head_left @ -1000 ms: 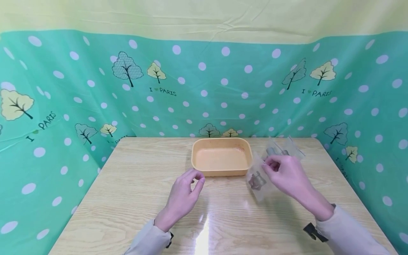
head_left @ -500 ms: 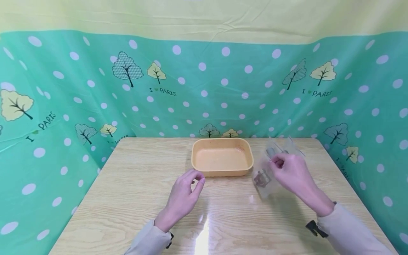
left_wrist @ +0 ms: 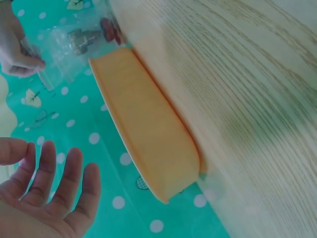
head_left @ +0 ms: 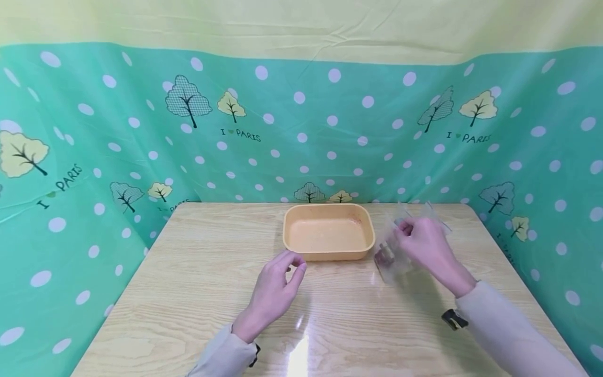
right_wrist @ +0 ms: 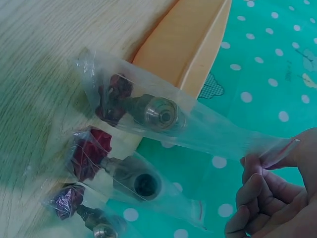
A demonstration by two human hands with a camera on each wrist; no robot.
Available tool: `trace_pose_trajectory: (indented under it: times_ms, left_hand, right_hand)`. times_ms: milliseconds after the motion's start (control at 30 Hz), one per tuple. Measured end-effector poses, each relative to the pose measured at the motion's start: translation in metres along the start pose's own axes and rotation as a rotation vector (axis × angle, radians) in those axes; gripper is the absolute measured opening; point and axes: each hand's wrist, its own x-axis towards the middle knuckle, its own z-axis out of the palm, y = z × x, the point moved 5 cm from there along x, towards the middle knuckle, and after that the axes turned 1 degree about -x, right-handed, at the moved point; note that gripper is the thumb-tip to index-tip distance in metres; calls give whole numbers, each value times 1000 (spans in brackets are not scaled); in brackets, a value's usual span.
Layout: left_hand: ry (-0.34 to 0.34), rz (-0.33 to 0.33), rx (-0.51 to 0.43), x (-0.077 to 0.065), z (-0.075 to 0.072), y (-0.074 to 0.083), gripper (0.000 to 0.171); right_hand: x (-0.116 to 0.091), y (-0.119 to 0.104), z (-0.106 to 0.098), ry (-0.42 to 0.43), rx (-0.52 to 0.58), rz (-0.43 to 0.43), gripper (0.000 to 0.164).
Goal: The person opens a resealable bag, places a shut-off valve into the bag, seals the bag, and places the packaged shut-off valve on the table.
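My right hand [head_left: 427, 248] pinches the top edge of a clear zip bag [right_wrist: 210, 129] between thumb and fingers, right of the tan plastic tray. Inside the bag lies a metal valve [right_wrist: 161, 113] with a dark red handle [right_wrist: 116, 96], at the bag's lower end. My left hand [head_left: 272, 287] hovers by the tray's front left side, fingers loosely bent, holding nothing. In the right wrist view, a second bagged valve [right_wrist: 136, 178] with a red handle and a third bagged valve [right_wrist: 96, 223] lie beside the held bag. My right hand partly hides them in the head view.
The tan tray [head_left: 330, 256] stands at the back middle of the wood-grain table [head_left: 188, 293]; its visible floor is bare apart from reddish marks at the far right corner. A green dotted curtain [head_left: 301, 125] surrounds the table's back and sides.
My right hand has moved the bagged valve rightward from the tray's side, then slightly toward the back of the table. My left hand has barely shifted.
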Motion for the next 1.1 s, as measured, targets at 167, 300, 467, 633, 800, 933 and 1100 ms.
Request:
trace_pose_trajectory:
  times_ms: [167, 300, 467, 633, 800, 933, 1100]
  left_hand:
    - [-3, 0, 1, 1, 0, 0, 8]
    - [-3, 4, 6, 2, 0, 1, 8]
    - [0, 6, 7, 2, -1, 0, 8]
    - [-5, 1, 6, 2, 1, 0, 9]
    - [-15, -12, 7, 2, 0, 0, 8]
    - [-15, -9, 17, 3, -2, 0, 7]
    - [-18, -5, 22, 5, -4, -3, 6]
  right_hand:
    - [8, 5, 5, -18, 3, 21, 10]
    - [11, 6, 8, -25, -3, 25, 11]
    - [14, 7, 11, -21, -2, 25, 11]
    - [16, 8, 13, -33, 11, 34, 11]
    - [13, 9, 13, -52, 3, 56, 9]
    - [13, 7, 13, -55, -17, 45, 9]
    - [14, 3, 11, -52, -59, 11, 7]
